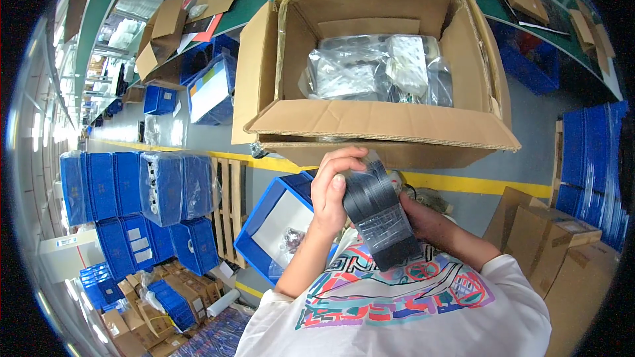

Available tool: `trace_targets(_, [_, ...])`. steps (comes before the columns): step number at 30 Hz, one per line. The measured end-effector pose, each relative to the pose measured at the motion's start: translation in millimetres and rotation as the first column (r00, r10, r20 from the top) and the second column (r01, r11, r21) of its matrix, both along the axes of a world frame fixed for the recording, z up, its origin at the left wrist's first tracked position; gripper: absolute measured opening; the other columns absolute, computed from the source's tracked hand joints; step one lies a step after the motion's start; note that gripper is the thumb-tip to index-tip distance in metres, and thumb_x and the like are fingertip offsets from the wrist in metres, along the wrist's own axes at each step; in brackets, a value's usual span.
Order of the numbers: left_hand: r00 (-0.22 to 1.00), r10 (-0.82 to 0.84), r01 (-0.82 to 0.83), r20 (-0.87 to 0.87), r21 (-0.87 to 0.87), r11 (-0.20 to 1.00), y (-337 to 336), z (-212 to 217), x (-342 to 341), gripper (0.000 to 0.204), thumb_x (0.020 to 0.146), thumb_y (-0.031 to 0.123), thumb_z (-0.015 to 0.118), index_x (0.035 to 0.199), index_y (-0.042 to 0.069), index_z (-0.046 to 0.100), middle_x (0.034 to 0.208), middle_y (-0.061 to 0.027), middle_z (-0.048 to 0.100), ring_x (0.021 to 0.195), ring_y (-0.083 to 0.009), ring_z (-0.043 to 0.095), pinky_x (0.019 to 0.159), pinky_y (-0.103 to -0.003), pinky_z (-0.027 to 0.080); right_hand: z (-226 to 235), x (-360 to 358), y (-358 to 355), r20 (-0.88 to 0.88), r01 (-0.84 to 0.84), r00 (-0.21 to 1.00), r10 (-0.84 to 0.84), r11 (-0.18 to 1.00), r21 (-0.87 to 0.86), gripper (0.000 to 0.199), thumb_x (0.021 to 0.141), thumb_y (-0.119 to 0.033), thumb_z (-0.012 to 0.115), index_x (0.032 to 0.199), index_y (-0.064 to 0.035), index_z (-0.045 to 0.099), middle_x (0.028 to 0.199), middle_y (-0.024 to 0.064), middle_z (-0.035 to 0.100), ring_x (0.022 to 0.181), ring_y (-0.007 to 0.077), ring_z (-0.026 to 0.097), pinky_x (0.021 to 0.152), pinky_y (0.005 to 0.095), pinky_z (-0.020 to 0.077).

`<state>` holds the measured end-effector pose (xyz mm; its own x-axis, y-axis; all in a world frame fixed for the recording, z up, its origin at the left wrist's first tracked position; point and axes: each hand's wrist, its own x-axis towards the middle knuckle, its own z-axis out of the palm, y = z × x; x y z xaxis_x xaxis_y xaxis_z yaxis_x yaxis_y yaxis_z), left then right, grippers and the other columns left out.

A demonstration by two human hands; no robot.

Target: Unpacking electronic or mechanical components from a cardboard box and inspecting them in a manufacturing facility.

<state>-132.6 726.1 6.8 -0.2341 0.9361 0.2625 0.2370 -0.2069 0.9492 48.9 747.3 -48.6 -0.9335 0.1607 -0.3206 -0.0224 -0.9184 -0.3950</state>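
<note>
In front of my chest I hold a bundle of flat black pieces (378, 208), its lower part wrapped in shiny clear film. My left hand (334, 185) grips its upper left edge, fingers curled over the top and thumb on the near side. My right hand (421, 218) is at its right side, the fingers mostly hidden behind the bundle. Just beyond my hands stands a large open cardboard box (383, 119) with its flaps spread. Inside it lie several clear plastic bags (347, 69) with white and dark contents that I cannot make out.
A blue bin (248, 238) holding a small clear bag is at my left, near a wooden pallet (230, 208). Stacked blue crates (119, 185) stand farther left. Cardboard cartons (549, 238) are on my right. A green-topped bench (228, 20) runs behind the box.
</note>
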Motion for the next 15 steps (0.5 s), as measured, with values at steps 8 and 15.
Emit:
trace_targets(8, [0.999,0.024,-0.024,-0.030,-0.004,1.000,-1.7,0.1,0.2,0.042,0.092,0.035,0.037,0.090,-0.002,0.058,0.099,-0.0170,0.058,0.098,-0.0278,0.053,0.089,-0.037,0.039,0.2,-0.6,-0.6,0.011,0.004,1.000,-0.004,1.000,0.000,0.081,0.086,-0.066,0.025,0.135,-0.0031,0.034,0.128,0.0194,0.049,0.115,0.0261,0.052,0.098,0.0381,0.0413])
trace_targets(15, [0.991,0.030,-0.023,-0.131,0.059,0.998,-0.1,-4.0,-2.6,0.040,0.092,0.033,0.037,0.089,-0.002,0.057,0.096,-0.0173,0.057,0.096,-0.0270,0.052,0.090,-0.037,0.038,3.0,-2.1,-0.3,0.039,0.009,0.999,-0.008,0.999,-0.039,0.078,0.087,-0.065,0.024,0.134,-0.0033,0.035,0.125,0.0184,0.051,0.112,0.0263,0.054,0.096,0.0379,0.0431])
